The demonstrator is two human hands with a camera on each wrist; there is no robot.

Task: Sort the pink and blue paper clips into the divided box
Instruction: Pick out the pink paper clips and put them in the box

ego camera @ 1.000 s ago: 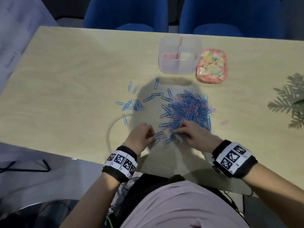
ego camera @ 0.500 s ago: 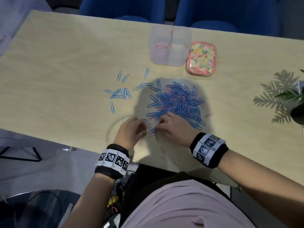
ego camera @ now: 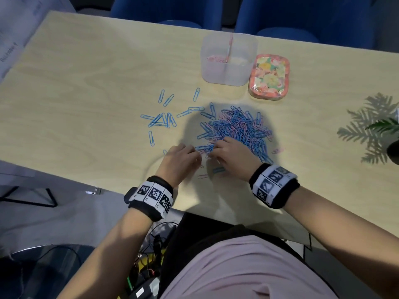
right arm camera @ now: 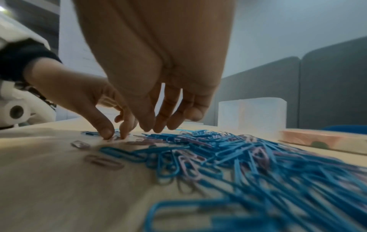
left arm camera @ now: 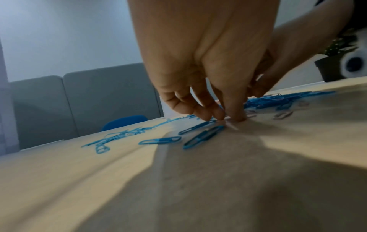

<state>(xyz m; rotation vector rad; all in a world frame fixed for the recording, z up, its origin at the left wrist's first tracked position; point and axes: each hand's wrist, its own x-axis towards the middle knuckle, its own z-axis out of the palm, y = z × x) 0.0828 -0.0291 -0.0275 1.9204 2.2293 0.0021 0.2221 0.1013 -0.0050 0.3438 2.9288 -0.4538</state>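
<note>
Clips [ego camera: 236, 128] unmoved; hands [ego camera: 232, 155] stay there.

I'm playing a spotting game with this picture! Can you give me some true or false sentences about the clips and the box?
1. The divided box already holds some pink clips. True.
2. The big pile is only blue clips. False: pink ones are mixed in.
3. The flowery lid lies beside the box. True.
4. Both hands are reaching into the box. False: the left hand and right hand work at the pile's near edge.
5. Some loose blue clips lie left of the pile. True.
</note>
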